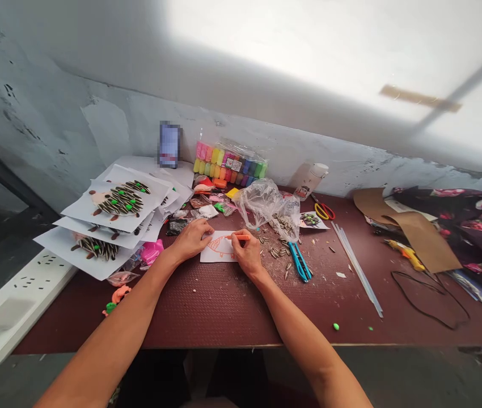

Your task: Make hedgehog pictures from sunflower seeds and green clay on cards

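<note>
A small white paper (216,255) with an orange line drawing of a rounded, scaly-patterned animal lies on the table. My right hand (247,256) is closed around an orange marker (243,237), its tip at the drawing's upper right. On the paper's upper left edge rests my left hand (192,239), fingers lying over it and holding nothing. Sunflower seeds (273,251) are scattered just right of my right hand, below a clear plastic bag (262,201). A blue utility knife (300,263) lies beside the seeds.
Left stands a stack of seed-covered hedgehog pictures (117,198) next to a white power strip (24,294). Behind are colourful clay packs (230,164), a phone (169,144) and a white bottle (311,180). Rightward lie scissors (324,211), glue sticks (358,269) and a yellow glue gun (406,254).
</note>
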`<state>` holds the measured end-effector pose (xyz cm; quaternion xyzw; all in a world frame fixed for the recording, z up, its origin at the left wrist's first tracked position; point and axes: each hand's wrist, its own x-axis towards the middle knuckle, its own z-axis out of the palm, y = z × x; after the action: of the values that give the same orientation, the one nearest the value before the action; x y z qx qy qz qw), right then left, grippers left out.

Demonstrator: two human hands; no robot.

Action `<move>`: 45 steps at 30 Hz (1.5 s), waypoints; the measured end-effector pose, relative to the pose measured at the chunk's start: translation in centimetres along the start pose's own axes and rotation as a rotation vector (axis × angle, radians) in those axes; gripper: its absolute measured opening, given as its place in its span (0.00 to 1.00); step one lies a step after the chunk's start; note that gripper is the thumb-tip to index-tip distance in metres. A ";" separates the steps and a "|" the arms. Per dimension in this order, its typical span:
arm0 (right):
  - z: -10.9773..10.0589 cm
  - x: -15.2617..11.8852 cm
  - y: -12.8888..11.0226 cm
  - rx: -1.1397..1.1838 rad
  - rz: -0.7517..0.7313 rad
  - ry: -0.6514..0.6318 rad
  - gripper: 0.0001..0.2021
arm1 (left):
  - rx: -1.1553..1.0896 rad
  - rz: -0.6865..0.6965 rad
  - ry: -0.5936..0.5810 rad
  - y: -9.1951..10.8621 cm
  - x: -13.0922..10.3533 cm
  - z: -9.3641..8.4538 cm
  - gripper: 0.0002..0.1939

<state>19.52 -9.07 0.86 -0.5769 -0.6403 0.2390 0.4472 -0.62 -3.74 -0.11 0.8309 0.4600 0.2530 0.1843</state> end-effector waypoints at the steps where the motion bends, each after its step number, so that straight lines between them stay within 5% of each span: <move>1: 0.0 0.0 0.0 -0.003 -0.005 -0.012 0.15 | 0.002 0.000 -0.001 0.0 0.0 0.0 0.11; 26: 0.1 0.0 0.1 -0.016 -0.023 -0.047 0.15 | -0.004 -0.002 0.004 0.0 0.0 0.0 0.10; 45: -0.1 0.1 0.1 0.011 -0.006 0.073 0.13 | -0.012 0.028 0.049 -0.6 0.1 0.6 0.11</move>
<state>19.67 -9.01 0.90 -0.5807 -0.6240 0.2202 0.4743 -0.62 -3.38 -0.89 0.8297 0.4512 0.2785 0.1747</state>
